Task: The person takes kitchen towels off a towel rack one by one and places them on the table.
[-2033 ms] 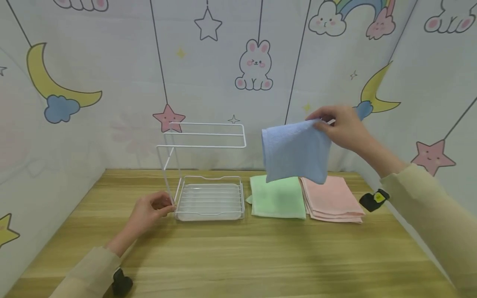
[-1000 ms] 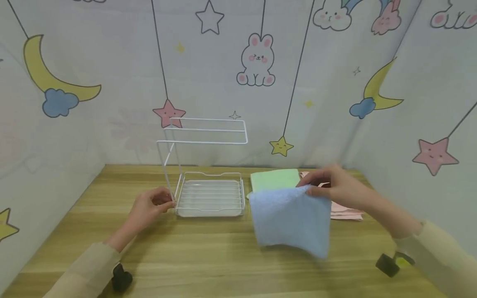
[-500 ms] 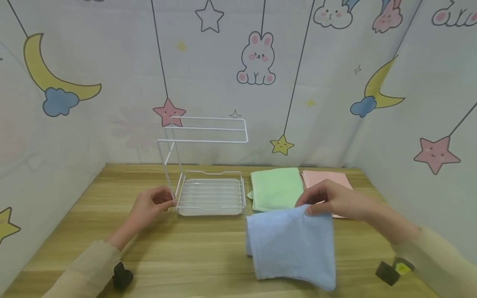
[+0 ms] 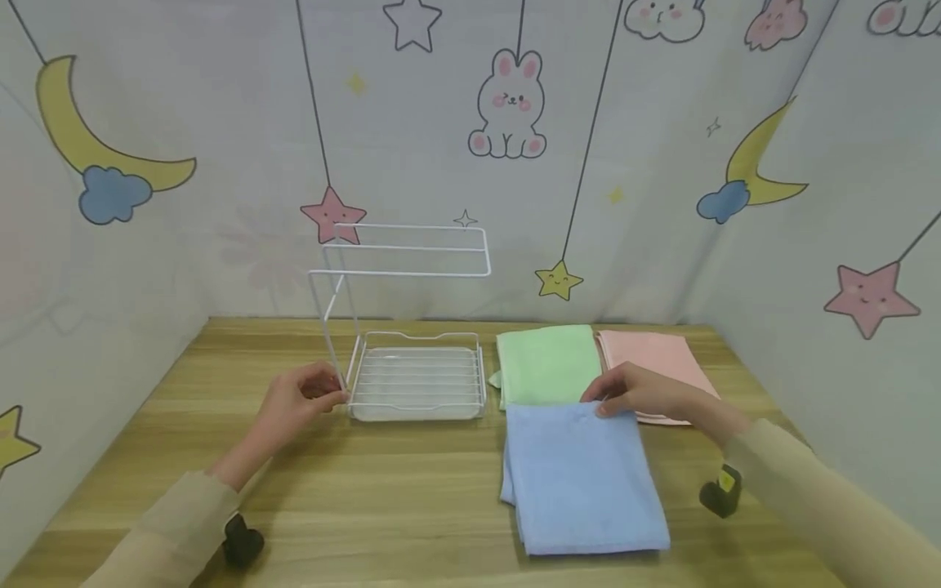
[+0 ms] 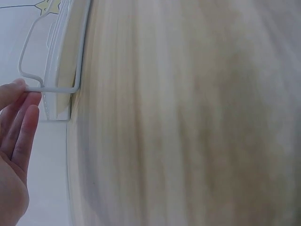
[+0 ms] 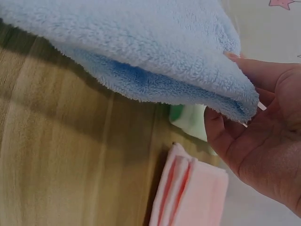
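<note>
A folded blue towel lies or hangs low over the front of the table, its far edge pinched between the thumb and fingers of my right hand. In the right wrist view the blue towel shows its folded layers, with a gap beneath. My left hand pinches the lower left wire of a white wire rack. Thumb and fingertips of the left hand meet on that wire in the left wrist view. Under the rack's base wires sits a pale tray.
Behind the blue towel lies a folded green towel, right of the rack. A folded pink towel is beside it, partly hidden by my right hand. The wooden table ends at a patterned cloth wall.
My right hand has brought the blue towel down and toward me, from above the green and pink towels to the table's front. The left hand keeps its grip on the rack.
</note>
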